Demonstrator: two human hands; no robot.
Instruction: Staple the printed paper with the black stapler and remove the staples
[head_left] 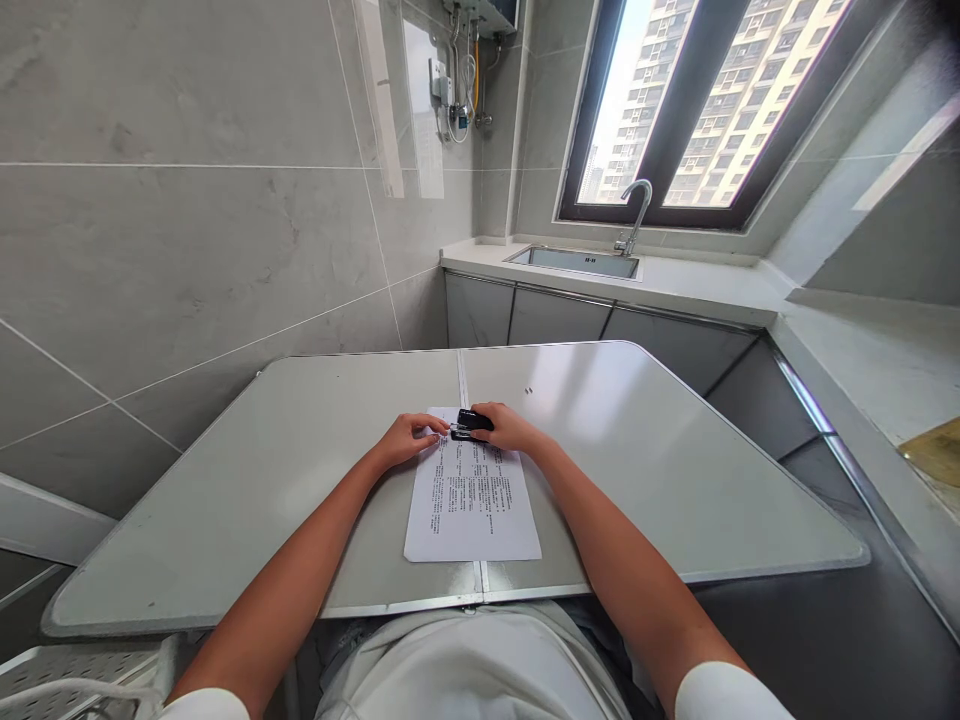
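Observation:
A black stapler [472,420] lies over the far end of a printed paper sheet [472,530], its jaws parted and a silvery strip showing between them. My right hand [504,428] is closed around the stapler's right end. From the other side, my left hand [411,438] reaches over the sheet's far left edge, fingers bent together and tips at the stapler's left end. What those tips pinch, if anything, is too small to make out. The sheet rests flat, its lines of print running toward me. Whether there is more than one sheet I cannot tell.
The pale folding table [645,480] has a seam down its middle. Two tiny dark bits [529,390] lie beyond my right hand. Behind stand a counter with a sink [577,262] and a tap [637,210]. A white rack [82,675] is at lower left.

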